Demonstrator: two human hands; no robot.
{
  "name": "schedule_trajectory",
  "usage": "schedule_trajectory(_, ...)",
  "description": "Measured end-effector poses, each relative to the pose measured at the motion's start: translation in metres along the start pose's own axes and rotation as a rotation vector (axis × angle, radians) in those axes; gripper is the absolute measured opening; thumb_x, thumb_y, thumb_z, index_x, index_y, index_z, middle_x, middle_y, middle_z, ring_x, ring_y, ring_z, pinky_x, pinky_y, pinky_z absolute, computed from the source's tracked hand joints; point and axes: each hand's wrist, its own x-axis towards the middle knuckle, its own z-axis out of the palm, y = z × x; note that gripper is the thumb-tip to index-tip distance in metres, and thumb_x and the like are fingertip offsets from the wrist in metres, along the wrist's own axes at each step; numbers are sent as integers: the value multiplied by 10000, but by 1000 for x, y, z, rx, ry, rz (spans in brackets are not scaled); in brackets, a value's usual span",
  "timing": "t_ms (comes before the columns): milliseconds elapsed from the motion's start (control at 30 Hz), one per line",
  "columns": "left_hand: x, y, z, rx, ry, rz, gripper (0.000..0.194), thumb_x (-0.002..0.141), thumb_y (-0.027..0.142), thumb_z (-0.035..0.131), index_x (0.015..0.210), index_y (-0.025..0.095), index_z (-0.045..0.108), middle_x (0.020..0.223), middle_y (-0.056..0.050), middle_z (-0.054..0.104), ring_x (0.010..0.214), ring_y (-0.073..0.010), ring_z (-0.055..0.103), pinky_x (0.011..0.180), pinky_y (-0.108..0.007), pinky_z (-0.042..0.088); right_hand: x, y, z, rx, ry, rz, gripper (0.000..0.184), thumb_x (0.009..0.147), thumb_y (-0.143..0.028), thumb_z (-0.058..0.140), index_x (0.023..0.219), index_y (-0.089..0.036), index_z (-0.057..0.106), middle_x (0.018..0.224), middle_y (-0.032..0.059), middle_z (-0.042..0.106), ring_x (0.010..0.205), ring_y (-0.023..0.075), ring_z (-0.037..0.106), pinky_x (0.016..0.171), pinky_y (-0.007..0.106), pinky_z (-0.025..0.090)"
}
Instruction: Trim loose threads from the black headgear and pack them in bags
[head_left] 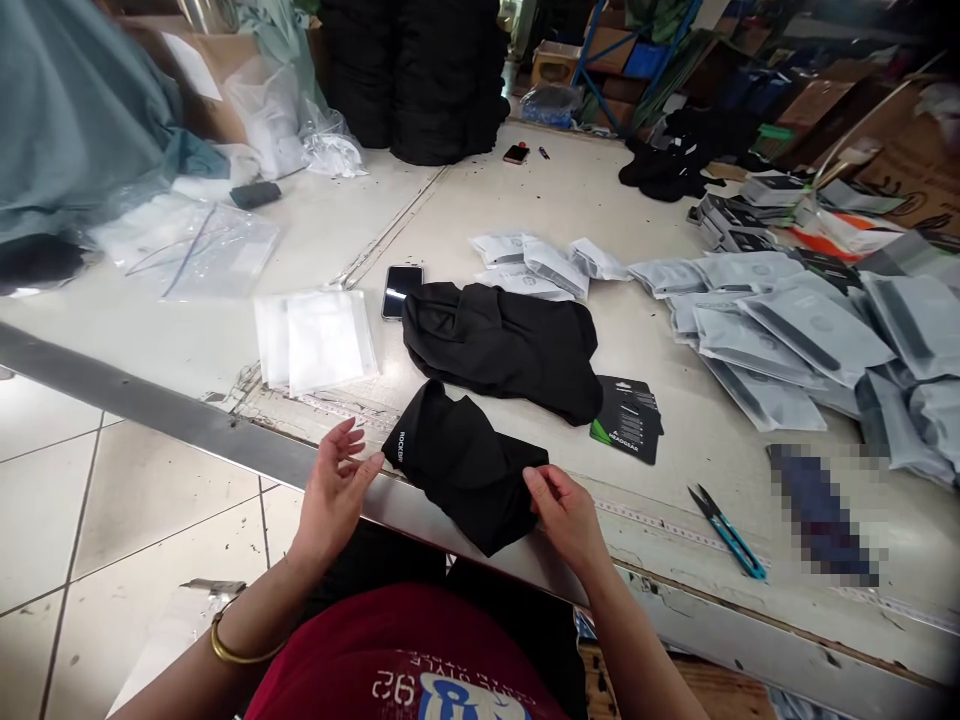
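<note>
Fingers (346, 452) of the left hand (334, 495) fan wide, their tips just at the edge of a folded black cloth (461, 465), while the right hand (566, 515) closes narrow, thumb and fingers pinching that cloth's far corner. From the head view, the cloth lies across the metal edge strip (150, 405) of a white table (682, 410). Beyond it sits a second black garment (502, 350), bunched and not yet in any bag, beside a black-and-green headgear card (626, 420). Off to the right, a big pile of grey mailer bags (780, 340) is already built up, with a few more at centre (525, 265). Clear plastic sleeves (315, 340) lie flat near a phone (401, 290), and teal-handled snips (727, 530) rest at right.
</note>
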Motion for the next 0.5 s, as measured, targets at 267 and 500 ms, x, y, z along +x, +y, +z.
schedule_trajectory(267, -3, 4, 44, 602, -333, 722, 450, 799, 331, 615, 1230, 236, 526, 1295, -94, 519, 1161, -296, 470, 972, -492, 388, 0, -2, 10, -256, -50, -98, 284, 834, -420, 477, 1024, -231, 574, 592, -29, 553, 541, 156, 507, 537, 262, 353)
schedule_trajectory(500, 31, 12, 28, -127, -120, 75, 258, 823, 444, 526, 867, 201, 598, 830, -33, 638, 810, -204, 584, 805, -392, 468, 1, 11, 0, -452, 50, -132, 182, 794, -305, 429, 628, -234, 451, 512, -27, 485, 476, 140, 437, 499, 258, 290)
